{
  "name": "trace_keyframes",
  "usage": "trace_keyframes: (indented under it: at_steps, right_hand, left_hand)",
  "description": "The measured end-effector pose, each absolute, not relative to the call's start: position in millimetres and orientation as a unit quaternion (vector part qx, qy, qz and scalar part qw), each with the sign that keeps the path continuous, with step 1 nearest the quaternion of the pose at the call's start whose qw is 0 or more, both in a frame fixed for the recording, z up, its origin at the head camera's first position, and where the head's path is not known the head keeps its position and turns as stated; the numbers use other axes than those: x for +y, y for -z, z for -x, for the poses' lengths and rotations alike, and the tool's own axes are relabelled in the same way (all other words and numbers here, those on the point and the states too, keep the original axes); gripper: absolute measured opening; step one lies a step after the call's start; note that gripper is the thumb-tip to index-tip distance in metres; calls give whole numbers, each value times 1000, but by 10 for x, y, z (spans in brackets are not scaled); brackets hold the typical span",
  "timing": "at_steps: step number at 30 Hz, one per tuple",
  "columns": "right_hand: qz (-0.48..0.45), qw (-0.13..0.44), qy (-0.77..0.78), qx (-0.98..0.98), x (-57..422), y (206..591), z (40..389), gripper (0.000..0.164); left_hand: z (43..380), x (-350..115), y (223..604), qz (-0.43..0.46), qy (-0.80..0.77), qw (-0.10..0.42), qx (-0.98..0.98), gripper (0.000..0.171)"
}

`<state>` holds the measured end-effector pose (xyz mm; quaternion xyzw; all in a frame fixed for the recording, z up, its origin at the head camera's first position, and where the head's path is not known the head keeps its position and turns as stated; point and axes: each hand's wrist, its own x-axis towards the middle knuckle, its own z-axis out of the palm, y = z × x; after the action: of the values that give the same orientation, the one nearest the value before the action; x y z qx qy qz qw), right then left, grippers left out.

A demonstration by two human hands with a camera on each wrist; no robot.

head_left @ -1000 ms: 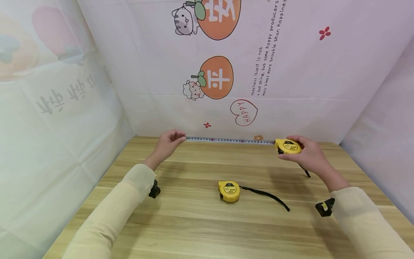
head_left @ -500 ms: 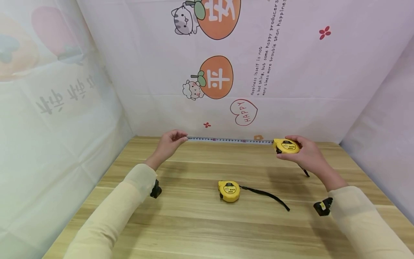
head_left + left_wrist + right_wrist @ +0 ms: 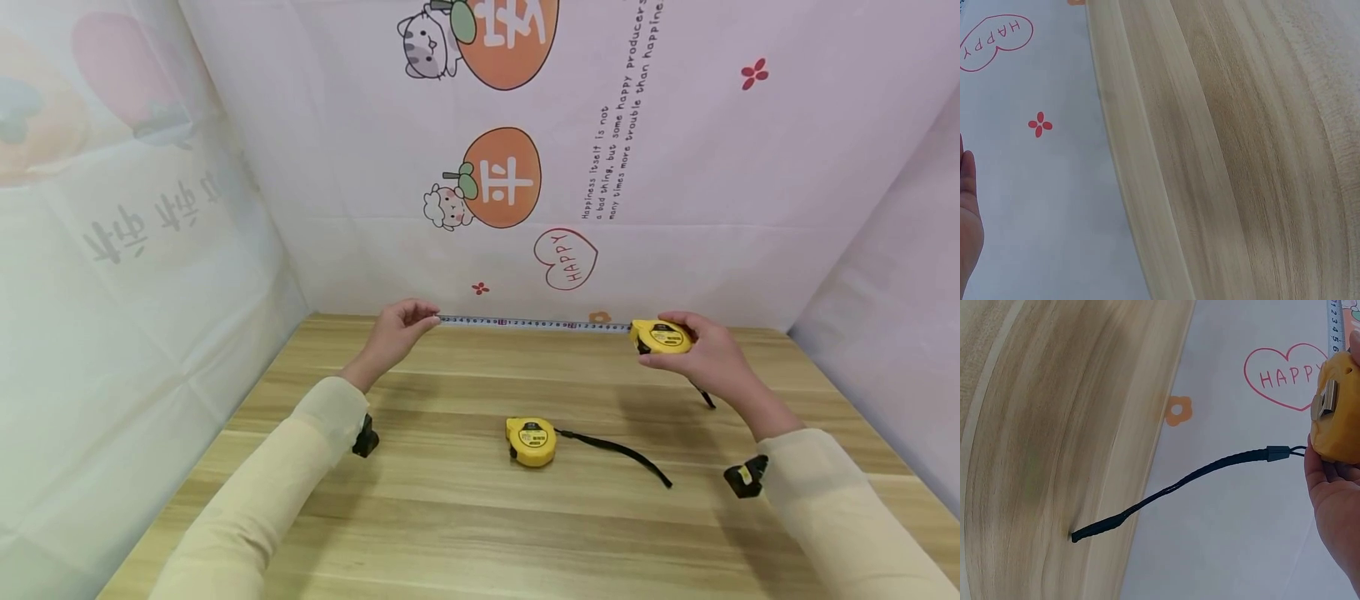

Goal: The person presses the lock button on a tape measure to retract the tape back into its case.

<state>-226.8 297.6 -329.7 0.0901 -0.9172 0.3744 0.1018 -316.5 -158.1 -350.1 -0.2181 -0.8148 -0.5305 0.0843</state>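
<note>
My right hand (image 3: 714, 357) grips a yellow tape measure (image 3: 663, 337) above the back of the table, thumb below and fingers over the top. From its case a white blade (image 3: 536, 324) with black numbers and red tens runs level to the left. The fingertips of my left hand (image 3: 393, 335) pinch the blade's free end. In the right wrist view a black strap (image 3: 1210, 469) hangs from the held tape measure. Only the edge of my left hand (image 3: 969, 231) shows in the left wrist view; the blade's end is outside it.
A second yellow tape measure (image 3: 532, 442) lies on the wooden table (image 3: 450, 525), its black strap (image 3: 626, 451) stretched to the right. A printed white cloth (image 3: 360, 250) stands behind the table, with more cloth at both sides. Black cameras (image 3: 365, 437) sit on both wrists.
The hands have drawn slightly closer together, the left moving right and the right moving a little left. The stretch of blade between them has become shorter. The second tape measure has stayed put.
</note>
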Motion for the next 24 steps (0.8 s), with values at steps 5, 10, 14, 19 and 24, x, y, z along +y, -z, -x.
trace_keyframes:
  at_steps: [5, 10, 14, 19, 24]
  right_hand:
    - [-88, 100, -376, -917, 2951, 3300, 2283, 87]
    - [-87, 98, -374, -918, 2915, 3290, 2288, 88]
    - [-87, 98, -375, -918, 2894, 3288, 2300, 88]
    - [-87, 98, -377, -917, 2877, 3296, 2315, 87]
    - [-85, 95, -377, -917, 2860, 3301, 2324, 89]
  left_hand:
    - [3122, -1548, 3460, 216, 532, 81, -815, 23]
    - [2910, -1462, 3276, 215, 528, 81, -818, 21]
    - [2862, -1443, 3241, 218, 528, 82, -817, 22]
    - [2910, -1444, 3280, 213, 532, 80, -816, 22]
    - [3106, -1478, 3452, 208, 533, 79, -816, 24]
